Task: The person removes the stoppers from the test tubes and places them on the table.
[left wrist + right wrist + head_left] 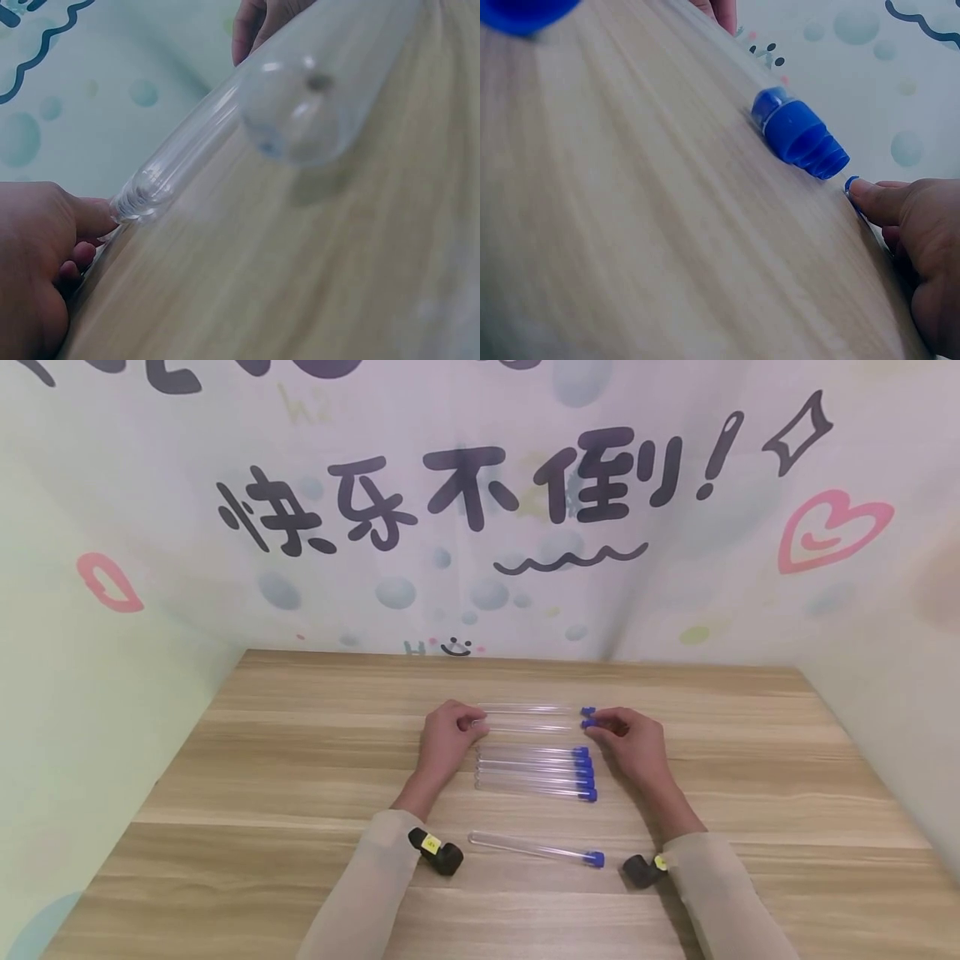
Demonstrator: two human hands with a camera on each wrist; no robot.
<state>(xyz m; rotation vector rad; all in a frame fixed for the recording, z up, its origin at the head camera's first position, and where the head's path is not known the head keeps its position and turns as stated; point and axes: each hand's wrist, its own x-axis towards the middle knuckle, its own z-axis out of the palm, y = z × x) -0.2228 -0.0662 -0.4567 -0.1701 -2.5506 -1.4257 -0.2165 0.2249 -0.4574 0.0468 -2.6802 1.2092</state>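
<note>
Thumb and fingers of my left hand [446,739] pinch the rounded left end of a clear test tube [528,727], which lies without a cap. Just behind it lies a second uncapped test tube [525,709]. To the right, my right hand [636,745] pinches a small blue cap [588,723], apart from the tube's right end. Another blue cap [588,711] sits loose behind it. In the right wrist view the thumb [877,199] covers most of the pinched cap.
Nearer the front, several test tubes [528,770] with blue caps lie side by side. Another capped test tube [532,847] lies alone between the forearms. All rest on a wood-grain table [262,760], backed by a printed cloth [375,602].
</note>
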